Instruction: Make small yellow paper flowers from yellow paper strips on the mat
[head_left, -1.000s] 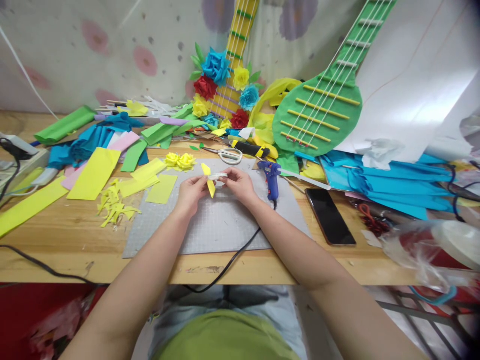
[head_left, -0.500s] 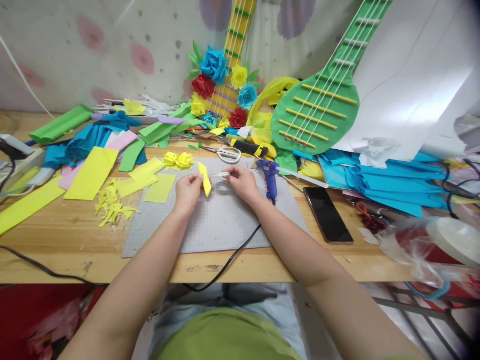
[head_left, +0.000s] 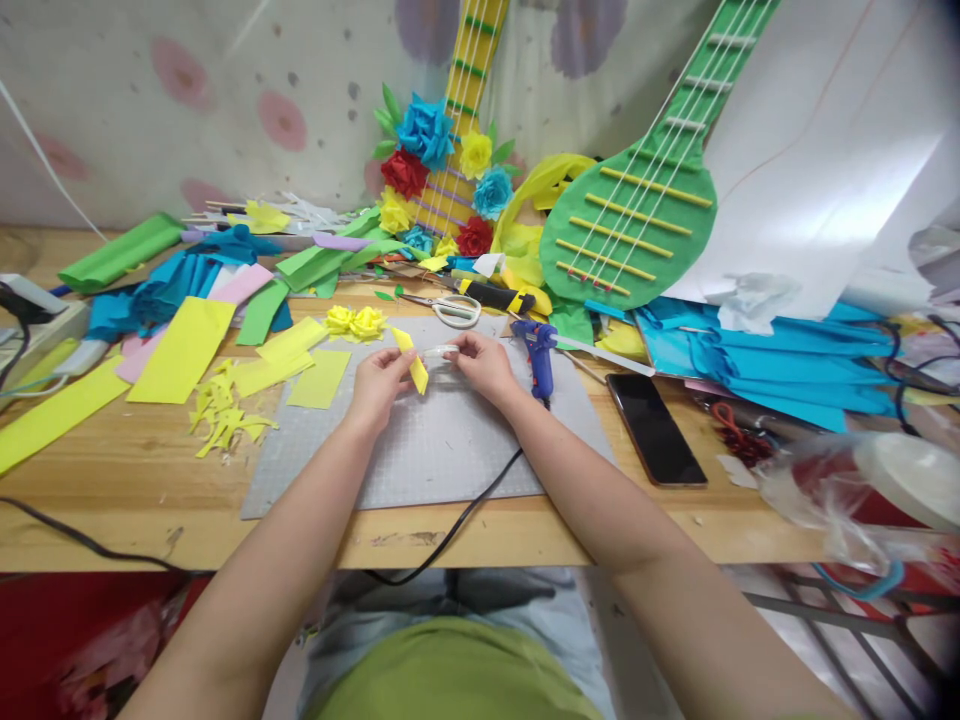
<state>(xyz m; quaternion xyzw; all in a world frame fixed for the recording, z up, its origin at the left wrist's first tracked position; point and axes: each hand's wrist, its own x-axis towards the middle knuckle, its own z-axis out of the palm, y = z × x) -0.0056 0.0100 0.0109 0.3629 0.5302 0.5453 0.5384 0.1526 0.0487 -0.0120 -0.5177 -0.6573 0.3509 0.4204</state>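
Pinched in the fingers of my left hand is a folded strip of yellow crepe paper, held tilted above the grey cutting mat. Just to its right, my right hand grips a small whitish, partly see-through piece, whose kind is not clear. That piece reaches toward the yellow strip; whether they touch I cannot tell. Yellow paper flowers lie beyond my left hand. A cut yellow rectangle rests at the mat's left edge. Beyond my right hand are scissors.
A blue glue gun lies right of my right hand, its cord crossing the mat. Farther right are a phone and blue paper. Yellow scraps lie left. Behind stand a green paper instrument and a yellow one with flowers.
The yellow strip has tilted and shifted slightly right in my left hand. The whitish piece in my right hand has turned and shows more of itself.
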